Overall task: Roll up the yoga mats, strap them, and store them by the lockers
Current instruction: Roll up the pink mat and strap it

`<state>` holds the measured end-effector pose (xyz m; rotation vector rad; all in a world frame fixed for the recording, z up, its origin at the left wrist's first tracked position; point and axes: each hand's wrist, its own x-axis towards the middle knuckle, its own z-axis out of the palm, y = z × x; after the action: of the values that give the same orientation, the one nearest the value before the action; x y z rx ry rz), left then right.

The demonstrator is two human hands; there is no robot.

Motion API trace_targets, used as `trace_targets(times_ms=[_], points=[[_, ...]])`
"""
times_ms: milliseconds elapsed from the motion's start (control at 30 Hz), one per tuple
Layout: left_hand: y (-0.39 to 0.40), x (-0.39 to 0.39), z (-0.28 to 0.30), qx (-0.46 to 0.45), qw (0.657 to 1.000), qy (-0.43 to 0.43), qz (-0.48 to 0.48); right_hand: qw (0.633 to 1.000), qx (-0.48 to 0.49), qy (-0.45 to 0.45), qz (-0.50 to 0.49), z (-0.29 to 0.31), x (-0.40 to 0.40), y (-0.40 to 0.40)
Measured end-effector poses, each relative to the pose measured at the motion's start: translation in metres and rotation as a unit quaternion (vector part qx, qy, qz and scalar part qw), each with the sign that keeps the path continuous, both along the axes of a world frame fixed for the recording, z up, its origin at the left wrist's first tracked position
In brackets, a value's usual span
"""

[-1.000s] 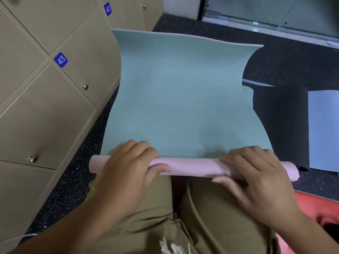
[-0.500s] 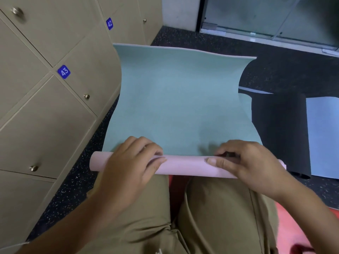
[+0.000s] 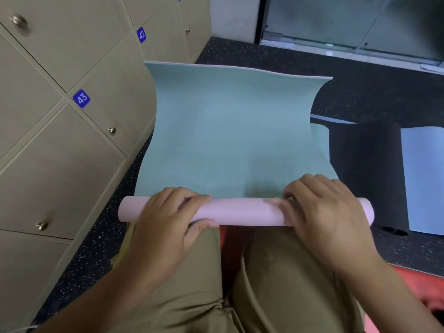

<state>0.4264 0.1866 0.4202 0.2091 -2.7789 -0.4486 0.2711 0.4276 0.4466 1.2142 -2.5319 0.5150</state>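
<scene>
A yoga mat (image 3: 230,131) with a teal top and a pink underside lies flat on the dark floor and stretches away from me. Its near end is wound into a thin pink roll (image 3: 242,211) just in front of my knees. My left hand (image 3: 168,222) grips the roll's left part, fingers curled over the top and thumb under. Over the roll's right part lies my right hand (image 3: 326,212), fingers bent round it. A second mat (image 3: 422,174), light blue with a black roll (image 3: 367,174) at its left, lies to the right.
Beige lockers (image 3: 72,140) numbered 42 and 43 line the left side, close to the mat's left edge. A glass door with a metal sill (image 3: 348,49) stands at the back. Something red (image 3: 422,294) lies under my right leg. My khaki trousers fill the lower middle.
Both hands have pushed the pink roll a little forward over the teal mat, and the roll is slightly thicker. My right hand shifted from its side onto the top of the roll.
</scene>
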Motion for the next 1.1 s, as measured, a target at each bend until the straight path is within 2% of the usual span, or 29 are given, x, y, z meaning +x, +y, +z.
trace_targets(times_ms=[67, 167, 267, 433, 533, 700, 833, 900, 1033, 1100], points=[[-0.006, -0.005, 0.002, 0.022, 1.0, -0.013, 0.007, 1.0, 0.017, 0.024, -0.003, -0.004, 0.006, 0.002], [-0.013, -0.016, 0.007, 0.05, 0.998, -0.033, 0.005, 0.999, 0.039, 0.001, -0.003, -0.011, 0.01, 0.009], [-0.015, -0.024, 0.01, 0.096, 0.994, -0.057, 0.014, 0.999, 0.016, -0.029, 0.003, -0.019, 0.005, 0.012], [-0.013, -0.032, 0.014, 0.129, 0.991, -0.001, 0.021, 0.997, 0.011, -0.077, 0.007, -0.018, -0.011, 0.007], [-0.012, -0.034, 0.013, 0.091, 0.995, 0.038, 0.003, 0.994, 0.032, -0.107, -0.002, -0.013, -0.021, -0.001], [-0.008, -0.026, 0.004, 0.008, 0.999, 0.03, -0.007, 0.986, 0.058, -0.157, -0.021, -0.006, -0.035, -0.011], [-0.004, -0.031, -0.002, 0.0, 0.999, 0.045, 0.006, 0.979, 0.093, -0.176, -0.04, -0.006, -0.039, -0.016], [-0.006, -0.037, -0.006, 0.006, 0.998, 0.056, 0.004, 0.983, 0.068, -0.166, -0.047, -0.006, -0.038, -0.017], [-0.013, -0.047, -0.006, 0.01, 0.999, 0.045, 0.002, 0.991, -0.052, -0.102, -0.065, -0.009, -0.023, -0.023], [-0.014, -0.051, -0.002, 0.018, 1.0, 0.025, 0.001, 0.994, -0.06, -0.068, -0.068, -0.013, -0.013, -0.022]])
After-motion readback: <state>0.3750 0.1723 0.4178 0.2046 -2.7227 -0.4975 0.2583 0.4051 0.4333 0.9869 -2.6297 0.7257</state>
